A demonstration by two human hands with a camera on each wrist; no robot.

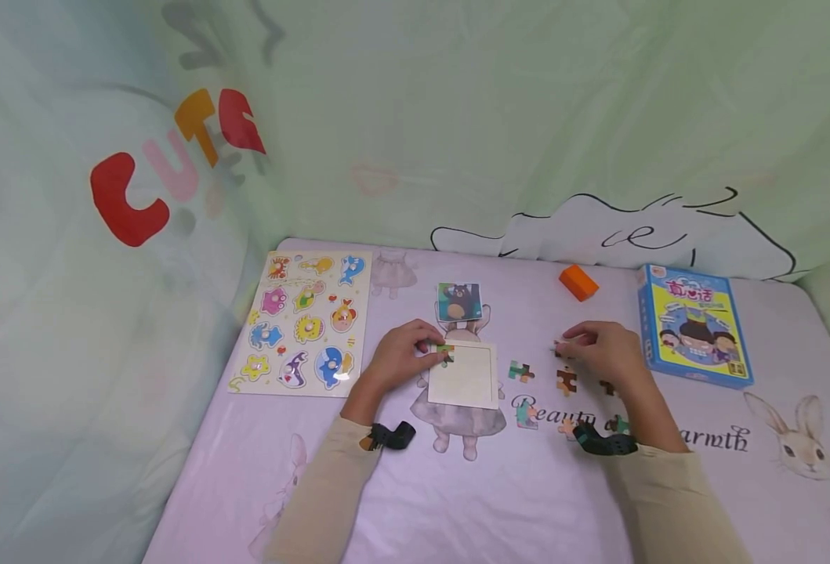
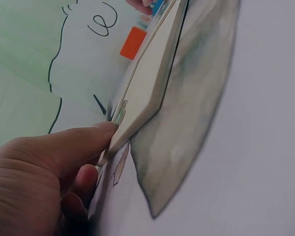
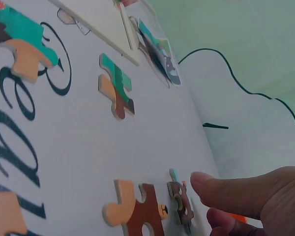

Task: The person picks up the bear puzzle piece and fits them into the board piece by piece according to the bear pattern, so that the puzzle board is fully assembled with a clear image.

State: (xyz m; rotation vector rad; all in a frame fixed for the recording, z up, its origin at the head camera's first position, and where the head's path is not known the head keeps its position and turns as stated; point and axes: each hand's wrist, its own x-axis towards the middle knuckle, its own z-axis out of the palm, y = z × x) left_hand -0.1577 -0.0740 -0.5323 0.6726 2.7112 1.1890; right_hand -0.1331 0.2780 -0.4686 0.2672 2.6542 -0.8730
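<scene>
My left hand [image 1: 404,356] grips the upper left corner of a pale wooden puzzle tray [image 1: 467,380], thumb on top and fingers curled beside and below the edge. A green and brown piece [image 1: 446,352] lies in that corner, by the thumb. To the right, my right hand [image 1: 605,348] pinches a brown jigsaw piece [image 3: 181,204] at its fingertips; in the right wrist view this piece stands tilted. Nearby on the cloth lie several loose pieces, among them a brown and orange one [image 3: 137,209] and a green and orange one [image 3: 115,86].
A bear picture card [image 1: 460,302] lies behind the tray. An animal peg board [image 1: 305,321] is on the left. An orange block [image 1: 579,283] and a blue and yellow game box [image 1: 697,327] stand at the back right. Curtains [image 1: 527,117] hang behind the printed cloth [image 1: 492,501].
</scene>
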